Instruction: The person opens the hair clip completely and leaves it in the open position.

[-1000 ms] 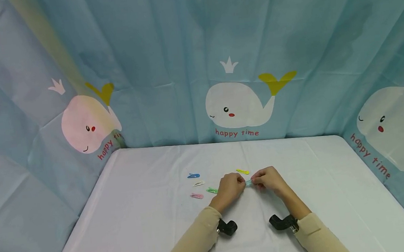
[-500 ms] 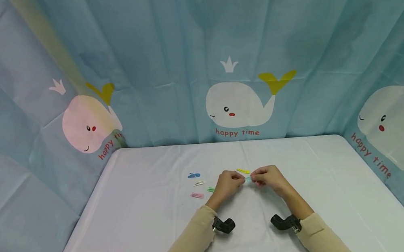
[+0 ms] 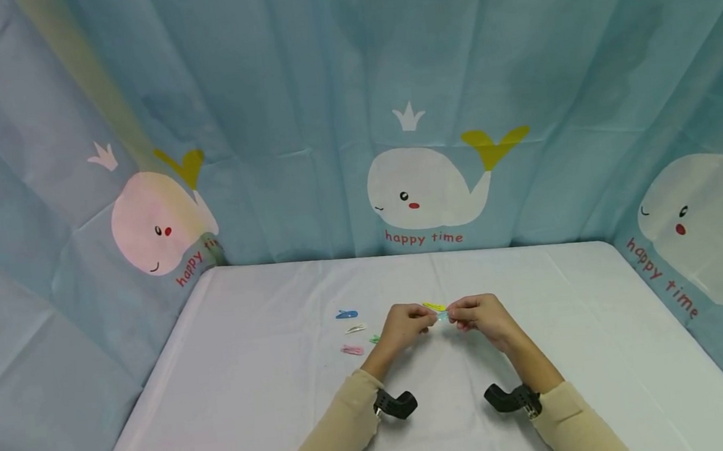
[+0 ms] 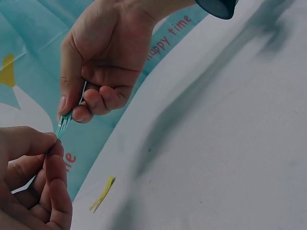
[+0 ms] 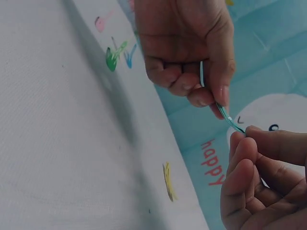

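A light-blue snap hair clip (image 3: 443, 316) is held up between both hands over the white table. My left hand (image 3: 402, 327) pinches its left end between thumb and fingers. At its other end, the right hand (image 3: 483, 317) has a thumb-and-finger pinch. From the left wrist, the slim turquoise clip (image 4: 63, 126) spans the short gap between the fingertips; its ends are hidden in the grips. Just beyond the hands lies a yellow hair clip (image 3: 434, 306). A green clip (image 3: 375, 339) shows beside my left hand, which partly covers it.
Left of the hands lie a blue clip (image 3: 347, 314), a whitish clip (image 3: 355, 328) and a pink clip (image 3: 352, 350) on the white tablecloth (image 3: 274, 408). A blue whale-print curtain (image 3: 307, 202) stands along the table's back and sides.
Both hands have risen slightly away from the body with the hair clip. My left forearm has shifted left, covering more of the green clip. The clip's face shows more broadly.
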A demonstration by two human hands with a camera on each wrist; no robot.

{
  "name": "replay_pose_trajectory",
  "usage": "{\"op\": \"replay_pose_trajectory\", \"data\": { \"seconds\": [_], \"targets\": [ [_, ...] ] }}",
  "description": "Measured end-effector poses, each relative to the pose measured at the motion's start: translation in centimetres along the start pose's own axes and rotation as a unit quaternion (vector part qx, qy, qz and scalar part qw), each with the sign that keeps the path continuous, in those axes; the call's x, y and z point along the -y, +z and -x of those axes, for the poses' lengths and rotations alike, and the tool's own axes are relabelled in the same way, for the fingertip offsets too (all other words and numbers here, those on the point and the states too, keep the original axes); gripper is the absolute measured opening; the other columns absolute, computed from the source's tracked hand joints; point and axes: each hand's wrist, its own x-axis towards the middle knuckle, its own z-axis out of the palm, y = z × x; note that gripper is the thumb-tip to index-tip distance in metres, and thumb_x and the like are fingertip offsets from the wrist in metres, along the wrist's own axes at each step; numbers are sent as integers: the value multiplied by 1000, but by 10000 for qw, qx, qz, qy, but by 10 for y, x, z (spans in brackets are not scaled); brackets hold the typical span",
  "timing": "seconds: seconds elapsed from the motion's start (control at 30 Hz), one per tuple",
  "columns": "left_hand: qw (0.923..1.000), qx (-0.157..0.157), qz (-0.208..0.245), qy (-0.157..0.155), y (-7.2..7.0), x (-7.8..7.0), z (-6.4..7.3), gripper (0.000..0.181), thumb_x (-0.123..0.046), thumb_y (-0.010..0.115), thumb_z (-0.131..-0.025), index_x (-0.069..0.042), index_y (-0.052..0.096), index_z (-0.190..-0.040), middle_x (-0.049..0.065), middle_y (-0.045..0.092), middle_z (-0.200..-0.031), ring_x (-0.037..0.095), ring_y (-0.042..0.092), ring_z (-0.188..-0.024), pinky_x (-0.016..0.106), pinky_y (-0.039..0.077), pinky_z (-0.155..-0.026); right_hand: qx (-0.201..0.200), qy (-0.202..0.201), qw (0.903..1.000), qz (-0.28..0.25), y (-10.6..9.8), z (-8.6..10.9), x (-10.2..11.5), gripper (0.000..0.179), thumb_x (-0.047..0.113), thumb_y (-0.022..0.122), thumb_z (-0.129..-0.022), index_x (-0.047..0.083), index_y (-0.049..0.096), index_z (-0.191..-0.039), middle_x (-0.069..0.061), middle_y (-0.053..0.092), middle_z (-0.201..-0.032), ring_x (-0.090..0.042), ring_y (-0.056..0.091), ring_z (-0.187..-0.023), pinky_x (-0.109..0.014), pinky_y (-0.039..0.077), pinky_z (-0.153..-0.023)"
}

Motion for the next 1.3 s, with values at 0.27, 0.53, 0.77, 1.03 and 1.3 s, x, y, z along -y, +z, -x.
{"op": "replay_pose_trajectory", "data": {
  "seconds": [0.27, 0.53, 0.77, 1.03, 1.3],
  "targets": [
    [9988, -67, 459, -165, -8, 0, 4, 18, -18, 72, -88, -2, 76, -94, 7, 72, -83, 8, 58, -66, 23, 50, -64, 60, -28, 9993, -356, 4, 4, 7, 26, 7, 65, -91, -15, 64, -105, 0, 69, -75, -9, 60, -64, -22, 53, -62],
    [9946, 18, 1013, -238, -17, -4, 7, 23, -22, 72, -88, -1, 75, -98, 6, 73, -88, 9, 60, -71, 25, 53, -71, 107, -64, 9970, -760, 10, 8, 15, 26, 8, 66, -91, -14, 65, -105, 2, 69, -74, -7, 60, -62, -20, 53, -61],
    [9885, 321, 1443, -325, -27, -3, 10, 24, -21, 69, -91, 0, 74, -103, 7, 74, -93, 10, 62, -75, 27, 55, -77, 124, -36, 9937, -1110, 16, 13, 18, 22, 9, 67, -91, -10, 67, -101, 3, 69, -73, -7, 60, -62, -19, 52, -62],
    [9757, 489, 2082, -474, -36, 2, 17, 29, -17, 64, -93, 4, 69, -112, 3, 73, -91, 8, 62, -75, 23, 53, -76, 253, 15, 9894, -1427, 26, 15, 18, 22, 8, 67, -91, -10, 66, -102, 2, 69, -74, -8, 59, -63, -20, 52, -62],
    [9546, 639, 2828, -677, -42, 11, 20, 34, -14, 65, -93, 9, 64, -119, -2, 72, -88, 5, 63, -75, 18, 51, -71, 403, -29, 9875, -1522, 34, 13, 17, 17, 8, 66, -91, -6, 68, -100, 2, 69, -75, -8, 60, -64, -19, 52, -63]
  ]
}}
